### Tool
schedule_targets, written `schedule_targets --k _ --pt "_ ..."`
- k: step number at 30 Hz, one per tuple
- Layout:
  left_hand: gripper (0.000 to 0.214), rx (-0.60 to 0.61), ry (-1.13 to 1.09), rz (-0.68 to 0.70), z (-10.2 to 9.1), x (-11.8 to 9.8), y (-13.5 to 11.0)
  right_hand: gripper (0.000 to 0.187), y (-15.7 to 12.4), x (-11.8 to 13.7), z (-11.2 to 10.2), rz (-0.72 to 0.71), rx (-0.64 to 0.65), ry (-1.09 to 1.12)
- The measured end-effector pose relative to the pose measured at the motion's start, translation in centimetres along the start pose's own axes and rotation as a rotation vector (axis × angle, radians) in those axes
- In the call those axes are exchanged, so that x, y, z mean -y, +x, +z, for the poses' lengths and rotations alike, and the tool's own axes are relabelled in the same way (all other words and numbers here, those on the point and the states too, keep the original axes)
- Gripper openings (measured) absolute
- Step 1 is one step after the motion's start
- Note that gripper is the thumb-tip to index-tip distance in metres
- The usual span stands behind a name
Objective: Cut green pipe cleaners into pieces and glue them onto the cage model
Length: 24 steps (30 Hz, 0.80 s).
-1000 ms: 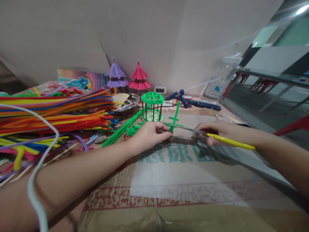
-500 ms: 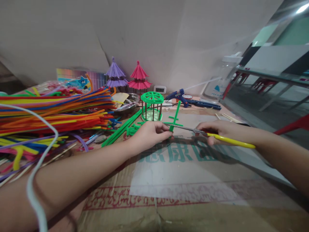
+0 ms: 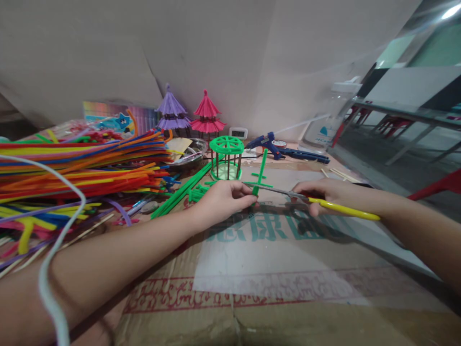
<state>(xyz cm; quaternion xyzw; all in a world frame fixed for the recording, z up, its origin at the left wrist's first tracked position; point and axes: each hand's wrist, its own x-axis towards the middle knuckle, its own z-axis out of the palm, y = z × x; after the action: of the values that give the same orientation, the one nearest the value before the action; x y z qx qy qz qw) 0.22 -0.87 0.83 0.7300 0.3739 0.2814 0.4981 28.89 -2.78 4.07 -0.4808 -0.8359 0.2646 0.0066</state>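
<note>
Pinching the green pipe-cleaner stem (image 3: 261, 168) at its foot, my left hand (image 3: 223, 199) stands it nearly upright, tip leaning slightly right, above the cardboard sheet (image 3: 252, 298). My right hand (image 3: 324, 192) is wrapped around the yellow-handled scissors (image 3: 342, 209), blades reaching in from the right to the stem's base. Just behind stands the green pavilion frame (image 3: 226, 158). The steel dish (image 3: 190, 153) beyond holds scraps I can't make out.

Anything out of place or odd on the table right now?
One thing: a white cord loops across the left forearm, beside the pipe-cleaner pile. Otherwise nothing stands out: the left hand pinches the green stem, the right hand holds the scissors, blades at the stem.
</note>
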Motion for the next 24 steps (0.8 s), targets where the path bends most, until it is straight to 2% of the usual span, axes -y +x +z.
schedule_targets --k 4,16,24 --pt "0.015 0.013 -0.008 -0.007 0.0 -0.1 0.0 0.047 0.0 0.1 0.1 -0.002 -0.037 0.014" --pt "0.016 0.034 -0.009 -0.016 -0.2 -0.2 0.0 0.04 0.1 -0.1 0.5 -0.01 -0.045 0.028" --pt "0.019 0.023 -0.057 -0.015 -0.3 0.8 0.3 0.041 0.2 -0.2 0.4 -0.046 -0.079 0.05"
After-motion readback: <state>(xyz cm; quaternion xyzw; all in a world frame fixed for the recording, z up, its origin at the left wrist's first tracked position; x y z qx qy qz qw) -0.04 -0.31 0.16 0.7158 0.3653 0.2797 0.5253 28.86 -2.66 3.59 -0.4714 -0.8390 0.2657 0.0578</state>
